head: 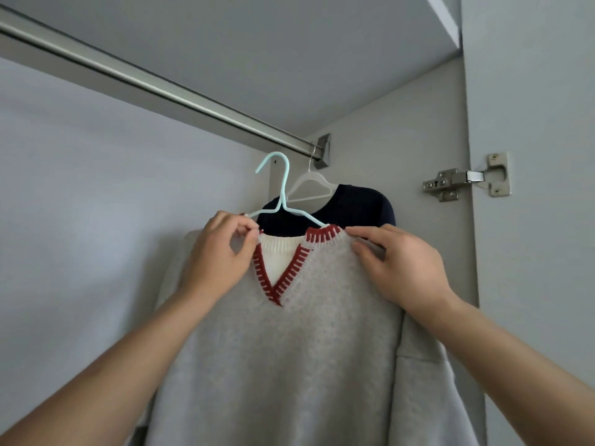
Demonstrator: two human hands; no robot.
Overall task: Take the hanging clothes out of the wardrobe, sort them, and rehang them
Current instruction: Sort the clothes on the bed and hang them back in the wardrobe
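While both forearms reach up into the wardrobe, the left hand pinches the left neckline of a light grey knit V-neck sweater with red-and-white stitched trim, fingers curled on the fabric by the collar. Right hand grips the sweater's right shoulder next to the collar, thumb under, fingers over. Sweater sits on a pale blue wire hanger; its hook is free, below the rail, not hooked on. Just behind: a dark navy garment on a translucent white plastic hanger, hung at the right end of the brushed metal rail. Further right, a metal door hinge on the grey side panel.
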